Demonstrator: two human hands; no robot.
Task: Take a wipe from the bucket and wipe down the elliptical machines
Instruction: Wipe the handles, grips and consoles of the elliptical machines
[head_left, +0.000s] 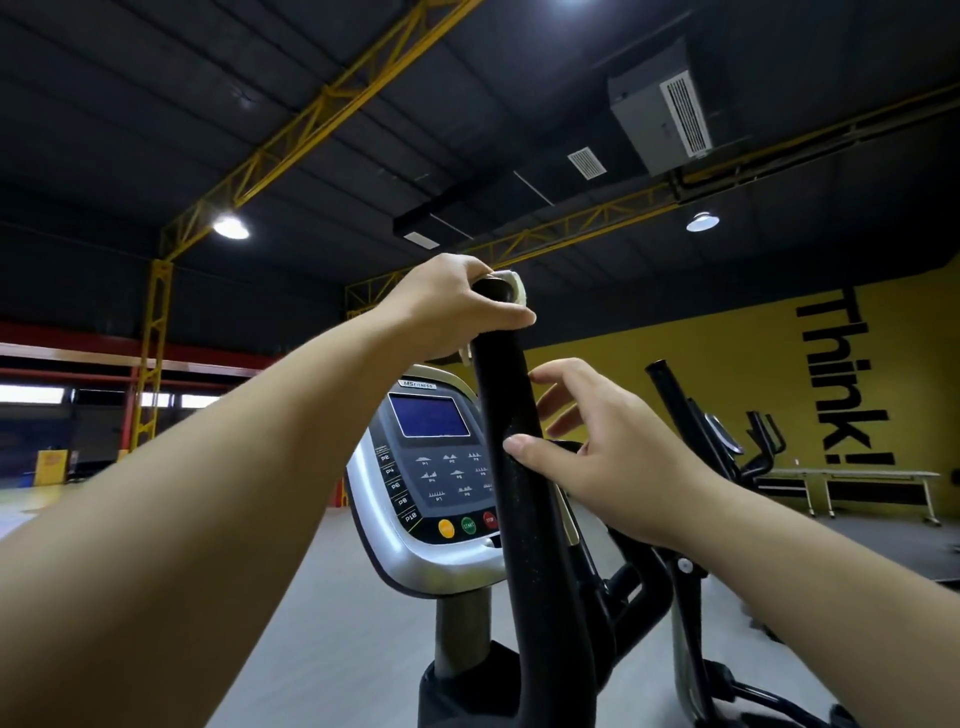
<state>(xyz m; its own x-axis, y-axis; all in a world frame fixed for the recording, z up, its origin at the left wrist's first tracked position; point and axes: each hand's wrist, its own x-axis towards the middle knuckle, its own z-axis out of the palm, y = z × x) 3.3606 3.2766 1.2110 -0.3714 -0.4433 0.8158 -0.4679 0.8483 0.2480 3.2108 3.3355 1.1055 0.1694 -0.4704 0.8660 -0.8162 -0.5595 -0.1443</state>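
A tall black handlebar (511, 415) of the elliptical machine rises in the middle of the view. My left hand (452, 306) grips its top end, with a white wipe (514, 293) wrapped between the fingers and the bar. My right hand (608, 457) is lower on the same bar: the thumb lies across the front and the fingers reach loosely round the far side. Behind the bar sits the silver and grey console (431, 478) with a blue screen and coloured buttons. No bucket is in view.
A second black handlebar (675, 400) stands to the right, with another machine (748, 447) behind it. A white bench (852, 475) runs along the yellow wall. Grey floor (332, 623) lies around the machine's base.
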